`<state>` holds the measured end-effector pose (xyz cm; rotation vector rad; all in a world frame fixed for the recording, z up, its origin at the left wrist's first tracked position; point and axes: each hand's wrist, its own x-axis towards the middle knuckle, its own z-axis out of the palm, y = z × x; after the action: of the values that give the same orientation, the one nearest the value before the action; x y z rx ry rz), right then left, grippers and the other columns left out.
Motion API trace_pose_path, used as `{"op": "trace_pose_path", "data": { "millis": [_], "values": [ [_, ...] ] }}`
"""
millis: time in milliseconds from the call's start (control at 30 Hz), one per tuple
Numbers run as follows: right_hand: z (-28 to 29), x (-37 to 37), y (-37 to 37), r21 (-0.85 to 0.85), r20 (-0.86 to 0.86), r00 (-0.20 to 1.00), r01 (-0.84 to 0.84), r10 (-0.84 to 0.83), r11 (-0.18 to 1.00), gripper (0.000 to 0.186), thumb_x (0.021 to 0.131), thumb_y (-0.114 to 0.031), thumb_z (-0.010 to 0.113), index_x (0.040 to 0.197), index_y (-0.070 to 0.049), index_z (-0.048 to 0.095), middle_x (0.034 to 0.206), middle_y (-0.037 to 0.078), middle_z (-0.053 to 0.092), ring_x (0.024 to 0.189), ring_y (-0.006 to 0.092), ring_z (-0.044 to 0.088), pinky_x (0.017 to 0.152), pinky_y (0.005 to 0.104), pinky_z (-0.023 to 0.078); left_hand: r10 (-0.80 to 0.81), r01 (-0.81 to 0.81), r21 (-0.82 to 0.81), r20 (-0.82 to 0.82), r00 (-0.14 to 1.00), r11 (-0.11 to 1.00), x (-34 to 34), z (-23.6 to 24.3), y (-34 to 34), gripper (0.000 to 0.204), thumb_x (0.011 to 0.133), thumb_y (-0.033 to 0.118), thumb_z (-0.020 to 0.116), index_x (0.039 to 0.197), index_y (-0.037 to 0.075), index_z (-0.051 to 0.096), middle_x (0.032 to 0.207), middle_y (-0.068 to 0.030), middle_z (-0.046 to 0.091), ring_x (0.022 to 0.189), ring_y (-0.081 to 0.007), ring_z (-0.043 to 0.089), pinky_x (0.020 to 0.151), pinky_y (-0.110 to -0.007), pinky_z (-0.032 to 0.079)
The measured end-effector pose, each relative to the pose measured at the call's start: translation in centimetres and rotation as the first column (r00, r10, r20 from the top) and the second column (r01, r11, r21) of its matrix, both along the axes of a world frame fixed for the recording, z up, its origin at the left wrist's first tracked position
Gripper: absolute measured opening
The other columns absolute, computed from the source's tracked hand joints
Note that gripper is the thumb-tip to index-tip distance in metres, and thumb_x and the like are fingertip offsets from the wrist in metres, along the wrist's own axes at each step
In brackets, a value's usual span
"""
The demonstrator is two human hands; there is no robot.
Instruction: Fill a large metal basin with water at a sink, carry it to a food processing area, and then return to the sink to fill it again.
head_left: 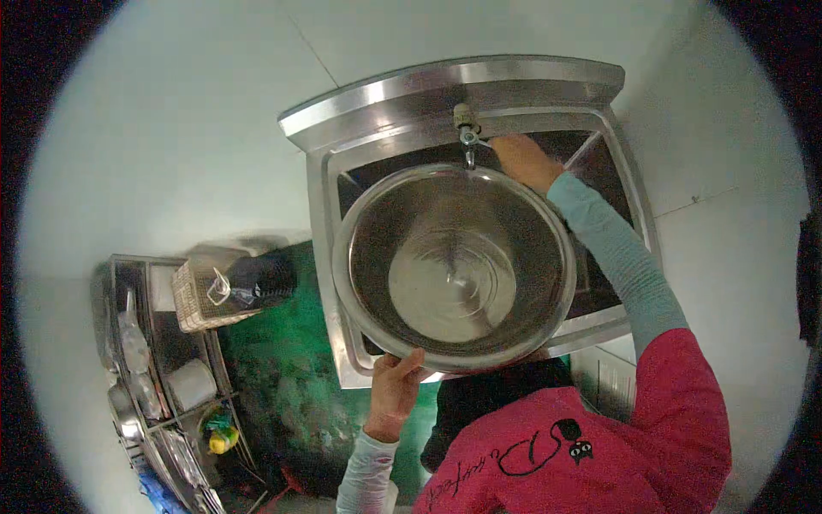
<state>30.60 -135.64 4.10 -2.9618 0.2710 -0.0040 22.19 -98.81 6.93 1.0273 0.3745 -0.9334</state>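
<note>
A large round stainless steel basin sits over the metal sink, directly below the tap. My left hand grips the basin's near rim, with the thumb over the top edge. My right hand reaches across the far right side to the tap, its fingers closed at the small handle. Rings and a bright spot show at the basin's bottom, looking like rippled shallow water. Whether a stream is running from the spout is hard to make out.
A metal rack stands at the left, holding a white container and several bags. Next to it are a woven basket and a black bag. The floor is green, and a pale wall rises behind the sink.
</note>
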Motion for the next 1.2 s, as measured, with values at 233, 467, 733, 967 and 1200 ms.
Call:
{"op": "trace_pose_path", "data": {
  "millis": [233,467,733,967,1200],
  "values": [
    [1.2,0.4,-3.6,0.202,0.134,0.972,-0.219,0.195,0.954,0.023,0.079,-0.01,0.039,0.097,-0.006,0.053,0.084,0.018,0.055,0.082,0.0332,0.052,0.07,0.042,0.043,0.15,-0.15,-0.155,-0.017,0.989,0.976,-2.9,-2.2,-3.3,0.018,0.074,0.001,0.052,0.091,-0.004,0.053,0.087,-0.0124,0.058,0.08,-0.0212,0.057,0.069,-0.033,0.05],
    [-0.2,-0.4,-4.6,0.267,0.096,0.975,-0.221,0.202,0.938,0.035,0.079,-0.013,0.046,0.114,-0.008,0.044,0.1,0.017,0.053,0.087,0.0292,0.053,0.077,0.0374,0.042,0.157,-0.158,-0.061,-0.03,0.987,0.986,-5.3,-1.9,-5.1,0.02,0.075,0.0,0.051,0.094,-0.004,0.05,0.09,-0.0112,0.056,0.077,-0.0201,0.057,0.066,-0.031,0.05],
    [-10.7,-8.7,-9.3,0.677,-0.366,0.91,0.404,-0.194,0.615,0.078,0.059,-0.037,0.071,0.119,-0.003,0.033,0.107,0.015,0.047,0.094,0.027,0.047,0.081,0.035,0.037,0.287,-0.287,0.001,-0.006,0.958,0.958,-7.1,-2.1,-6.2,0.019,0.075,0.001,0.05,0.094,-0.003,0.049,0.086,-0.0092,0.056,0.072,-0.018,0.056,0.06,-0.028,0.05],
    [-8.1,-14.0,-6.4,0.769,-0.595,0.759,0.633,-0.263,0.088,0.047,0.059,-0.022,0.066,0.095,0.002,0.049,0.095,0.016,0.047,0.082,0.0276,0.05,0.074,0.0374,0.04,-0.085,-0.023,0.295,0.348,0.934,0.955,-7.6,-4.6,-4.9,0.022,0.078,0.009,0.051,0.097,-0.003,0.047,0.086,-0.0097,0.055,0.074,-0.0181,0.056,0.059,-0.03,0.051],
    [-5.9,-14.2,-6.6,0.831,-0.301,0.829,0.47,-0.47,0.296,0.029,0.055,-0.014,0.064,0.08,-0.001,0.056,0.067,0.007,0.055,0.057,0.0162,0.051,0.053,0.0306,0.04,0.219,-0.221,0.012,-0.195,0.956,0.975,-6.9,-4.6,-7.0,0.031,0.081,0.023,0.048,0.1,-0.001,0.043,0.096,-0.0113,0.051,0.079,-0.0222,0.056,0.06,-0.033,0.053]
  ]
}}
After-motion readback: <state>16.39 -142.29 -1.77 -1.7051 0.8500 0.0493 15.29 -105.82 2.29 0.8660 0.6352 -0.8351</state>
